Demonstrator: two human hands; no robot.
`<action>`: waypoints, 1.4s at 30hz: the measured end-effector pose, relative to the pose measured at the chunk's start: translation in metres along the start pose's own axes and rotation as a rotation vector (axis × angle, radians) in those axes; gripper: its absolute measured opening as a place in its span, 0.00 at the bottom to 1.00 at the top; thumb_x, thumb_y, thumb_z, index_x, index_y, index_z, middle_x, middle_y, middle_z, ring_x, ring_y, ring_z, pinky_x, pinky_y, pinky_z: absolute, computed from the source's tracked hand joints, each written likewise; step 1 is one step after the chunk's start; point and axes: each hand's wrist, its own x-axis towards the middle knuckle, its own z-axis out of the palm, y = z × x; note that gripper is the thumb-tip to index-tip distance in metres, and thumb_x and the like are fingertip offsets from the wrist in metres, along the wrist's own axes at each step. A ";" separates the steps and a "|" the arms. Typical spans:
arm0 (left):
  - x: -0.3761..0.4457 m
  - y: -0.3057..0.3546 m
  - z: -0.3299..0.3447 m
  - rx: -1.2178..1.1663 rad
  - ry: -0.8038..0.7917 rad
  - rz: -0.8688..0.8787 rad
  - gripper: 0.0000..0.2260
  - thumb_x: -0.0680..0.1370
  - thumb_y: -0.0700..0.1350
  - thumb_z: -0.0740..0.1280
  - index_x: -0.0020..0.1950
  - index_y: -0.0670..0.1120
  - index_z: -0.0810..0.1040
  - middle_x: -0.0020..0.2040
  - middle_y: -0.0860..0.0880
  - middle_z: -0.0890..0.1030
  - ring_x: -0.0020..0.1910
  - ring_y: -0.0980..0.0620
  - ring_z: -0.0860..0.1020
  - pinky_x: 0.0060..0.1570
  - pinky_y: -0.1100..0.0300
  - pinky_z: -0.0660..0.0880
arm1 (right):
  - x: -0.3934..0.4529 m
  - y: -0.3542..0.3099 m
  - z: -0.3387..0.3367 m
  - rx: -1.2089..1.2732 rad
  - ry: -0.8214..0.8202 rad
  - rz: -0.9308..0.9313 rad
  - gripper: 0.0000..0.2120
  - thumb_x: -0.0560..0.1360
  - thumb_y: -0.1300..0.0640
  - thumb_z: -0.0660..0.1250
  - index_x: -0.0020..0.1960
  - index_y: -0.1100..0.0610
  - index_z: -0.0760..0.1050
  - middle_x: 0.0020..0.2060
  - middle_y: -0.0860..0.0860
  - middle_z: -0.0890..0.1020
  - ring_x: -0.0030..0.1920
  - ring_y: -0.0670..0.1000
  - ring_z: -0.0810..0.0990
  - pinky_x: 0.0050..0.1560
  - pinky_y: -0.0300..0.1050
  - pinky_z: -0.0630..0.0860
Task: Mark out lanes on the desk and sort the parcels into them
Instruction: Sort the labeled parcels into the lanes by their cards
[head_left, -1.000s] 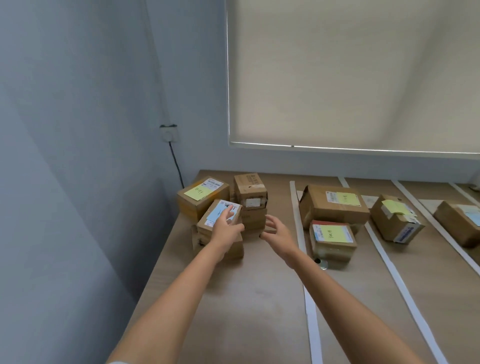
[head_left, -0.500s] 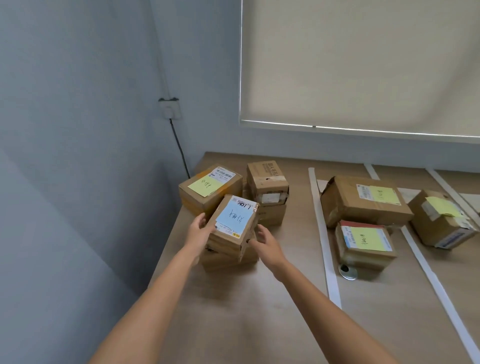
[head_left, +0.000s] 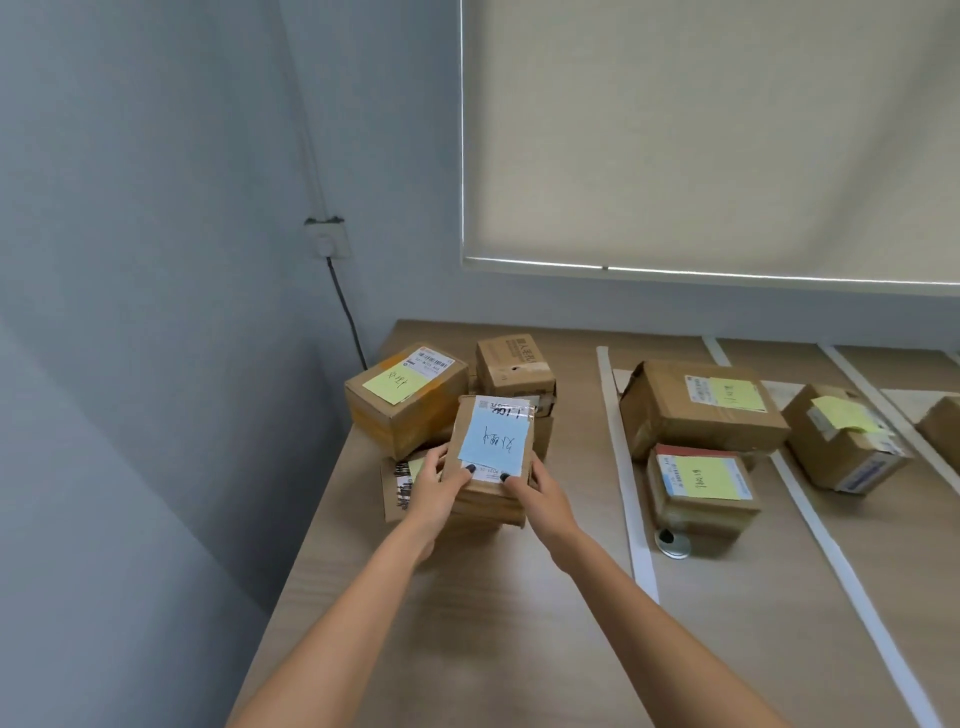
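A small cardboard parcel with a blue note is lifted and tilted toward me above the pile at the desk's left end. My left hand grips its left side and my right hand grips its right side, thumbs on its top face. Under it lies a flat parcel, partly hidden. Behind stand a parcel with a yellow note and a stack of plain boxes. White tape strips mark lanes on the wooden desk.
In the lane right of the first strip sit a large parcel and a red-edged one, both with yellow notes, and a tape roll. Further right another strip and a parcel. The wall and a cable bound the left.
My left hand rested on the blue-note parcel and my right was free; now both hands hold it, lifted off the pile and tilted toward me. The camera moved closer.
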 end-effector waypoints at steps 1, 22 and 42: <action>-0.009 0.004 0.007 -0.010 -0.012 0.015 0.22 0.78 0.46 0.64 0.69 0.57 0.62 0.60 0.55 0.71 0.52 0.59 0.70 0.42 0.65 0.67 | -0.008 -0.003 -0.008 0.001 0.006 -0.016 0.25 0.78 0.56 0.61 0.72 0.43 0.61 0.60 0.43 0.76 0.58 0.45 0.75 0.47 0.36 0.74; -0.135 0.007 0.155 -0.105 -0.252 0.070 0.26 0.78 0.43 0.64 0.73 0.55 0.60 0.54 0.56 0.78 0.51 0.55 0.79 0.36 0.67 0.76 | -0.132 0.035 -0.155 0.168 0.296 0.042 0.21 0.78 0.55 0.62 0.69 0.43 0.64 0.53 0.46 0.79 0.52 0.49 0.79 0.39 0.39 0.77; -0.206 0.017 0.478 -0.055 -0.238 0.059 0.23 0.79 0.43 0.63 0.72 0.55 0.62 0.55 0.55 0.76 0.53 0.56 0.75 0.40 0.66 0.73 | -0.167 0.108 -0.482 0.104 0.271 0.047 0.19 0.78 0.51 0.61 0.68 0.46 0.64 0.59 0.48 0.75 0.56 0.49 0.75 0.51 0.45 0.76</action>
